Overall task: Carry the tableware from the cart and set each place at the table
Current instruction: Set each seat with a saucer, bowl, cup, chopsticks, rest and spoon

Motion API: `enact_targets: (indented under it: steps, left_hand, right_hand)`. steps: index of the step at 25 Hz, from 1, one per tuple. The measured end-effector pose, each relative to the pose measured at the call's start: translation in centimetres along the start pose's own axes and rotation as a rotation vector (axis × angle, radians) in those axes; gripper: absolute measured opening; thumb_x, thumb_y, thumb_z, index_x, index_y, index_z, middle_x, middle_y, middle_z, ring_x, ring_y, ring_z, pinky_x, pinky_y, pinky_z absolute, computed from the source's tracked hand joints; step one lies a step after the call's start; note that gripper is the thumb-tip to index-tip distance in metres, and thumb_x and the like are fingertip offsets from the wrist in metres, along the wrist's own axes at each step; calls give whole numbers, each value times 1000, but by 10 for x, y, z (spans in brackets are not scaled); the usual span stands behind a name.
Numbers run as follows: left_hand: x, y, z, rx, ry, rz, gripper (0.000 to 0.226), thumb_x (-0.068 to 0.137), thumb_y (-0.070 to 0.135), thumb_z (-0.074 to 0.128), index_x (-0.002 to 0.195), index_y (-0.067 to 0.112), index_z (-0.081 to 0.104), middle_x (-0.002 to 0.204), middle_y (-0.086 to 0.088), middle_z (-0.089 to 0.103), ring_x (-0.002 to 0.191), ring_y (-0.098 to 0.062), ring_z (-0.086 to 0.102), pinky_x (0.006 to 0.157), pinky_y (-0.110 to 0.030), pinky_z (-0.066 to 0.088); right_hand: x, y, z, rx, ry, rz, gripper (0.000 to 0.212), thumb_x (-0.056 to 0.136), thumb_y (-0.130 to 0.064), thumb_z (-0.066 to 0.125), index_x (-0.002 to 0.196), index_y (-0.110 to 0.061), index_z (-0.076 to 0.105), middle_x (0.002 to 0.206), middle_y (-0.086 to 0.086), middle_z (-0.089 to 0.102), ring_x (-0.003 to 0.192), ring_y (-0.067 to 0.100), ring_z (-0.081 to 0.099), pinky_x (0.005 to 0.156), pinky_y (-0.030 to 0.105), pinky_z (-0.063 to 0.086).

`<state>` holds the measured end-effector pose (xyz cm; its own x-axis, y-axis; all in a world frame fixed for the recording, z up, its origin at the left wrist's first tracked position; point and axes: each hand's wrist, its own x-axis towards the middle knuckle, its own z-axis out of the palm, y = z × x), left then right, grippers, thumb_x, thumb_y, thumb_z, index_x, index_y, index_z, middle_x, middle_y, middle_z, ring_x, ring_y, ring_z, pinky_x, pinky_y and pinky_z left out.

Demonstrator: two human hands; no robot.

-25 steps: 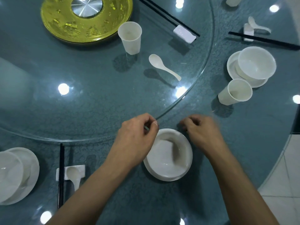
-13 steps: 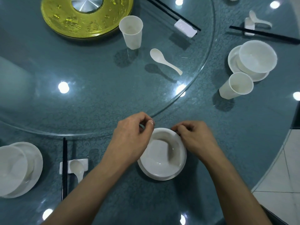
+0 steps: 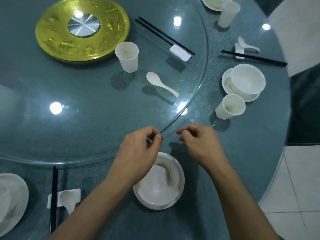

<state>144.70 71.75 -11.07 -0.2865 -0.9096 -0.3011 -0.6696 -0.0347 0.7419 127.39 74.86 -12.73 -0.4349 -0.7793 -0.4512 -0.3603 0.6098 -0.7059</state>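
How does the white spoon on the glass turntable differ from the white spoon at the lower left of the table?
The loose spoon lies bare on the glass turntable; the lower-left spoon lies on a white rest. The loose spoon lies apart from any chopsticks; the lower-left spoon has black chopsticks close beside it. The loose spoon's handle points lower right; the lower-left spoon's points toward the bottom edge. Both are white.

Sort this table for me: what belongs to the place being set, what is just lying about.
Job in hand: bowl on its plate, and likely the loose cup, spoon, chopsticks and rest on the glass turntable.
Lying about: gold centre disc, finished setting at right.
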Motion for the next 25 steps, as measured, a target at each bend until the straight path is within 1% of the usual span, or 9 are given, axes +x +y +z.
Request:
enact_targets:
  steps: [2, 6, 8, 12, 16, 18, 21, 23, 25]
  left_hand:
    - [9, 11, 2, 4, 18, 40, 16, 97, 31, 57, 86, 29, 70, 78, 16, 69, 74, -3, 63, 72, -29, 53]
    - [35, 34, 3, -6, 53, 105, 15, 95, 29, 58, 86, 25, 70, 77, 15, 70, 72, -4, 63, 71, -28, 49]
    - [50, 43, 3, -25, 63, 125, 15, 95, 29, 58, 87, 25, 70, 78, 15, 70, 72, -4, 63, 73, -28, 50]
    - [80, 55, 0, -40, 88, 172, 13, 95, 25, 57, 90, 25, 69, 78, 15, 69, 72, -3, 61, 73, -27, 49]
    - [113, 57, -3, 7, 124, 223, 14, 95, 22, 57, 91, 26, 69, 83, 15, 68, 77, -3, 62, 72, -22, 46]
    - [129, 58, -4, 34, 132, 236, 14, 95, 21, 56, 93, 26, 70, 88, 14, 68, 82, -4, 61, 76, -22, 46]
    - [157, 60, -2, 61, 152, 252, 16, 96, 21, 55, 101, 23, 70, 99, 9, 70, 93, -14, 62, 88, -32, 49]
    - [175, 63, 0, 101, 163, 261, 20, 97, 21, 54, 111, 22, 69, 111, 5, 70, 102, -19, 61, 96, -37, 48]
    - [193, 67, 1, 171, 163, 273, 28, 98, 20, 53, 123, 19, 66, 121, 0, 67, 109, -22, 59, 102, -38, 45]
  right_hand:
    - [6, -9, -8, 18, 42, -31, 18, 90, -22, 60, 81, -22, 76, 71, -11, 72, 76, 12, 71, 82, 43, 59]
    - [24, -24, -18, 68, 106, -76, 18, 84, -30, 59, 80, -24, 76, 70, -11, 72, 77, 15, 71, 83, 44, 59]
    - [33, -31, -23, 67, 134, -102, 17, 86, -25, 60, 79, -22, 76, 69, -9, 72, 76, 17, 71, 83, 43, 59]
    - [55, -46, -33, -10, 193, -131, 15, 89, -27, 64, 82, -20, 76, 73, -6, 72, 78, 16, 69, 79, 33, 55]
    - [86, -64, -43, -47, 247, -136, 15, 90, -27, 64, 86, -19, 76, 78, -9, 72, 80, 14, 66, 71, 27, 46]
    - [104, -70, -47, -66, 272, -145, 13, 90, -27, 64, 87, -20, 75, 80, -10, 72, 82, 14, 66, 72, 27, 45]
    - [134, -78, -49, -94, 307, -164, 12, 88, -28, 65, 88, -21, 74, 82, -7, 72, 85, 17, 67, 76, 29, 50]
    - [152, -82, -47, -117, 321, -168, 13, 88, -28, 64, 93, -22, 75, 87, -5, 73, 89, 20, 68, 83, 33, 54]
    - [167, -86, -45, -134, 327, -180, 16, 89, -28, 63, 99, -23, 75, 92, -4, 74, 92, 21, 67, 85, 35, 54]
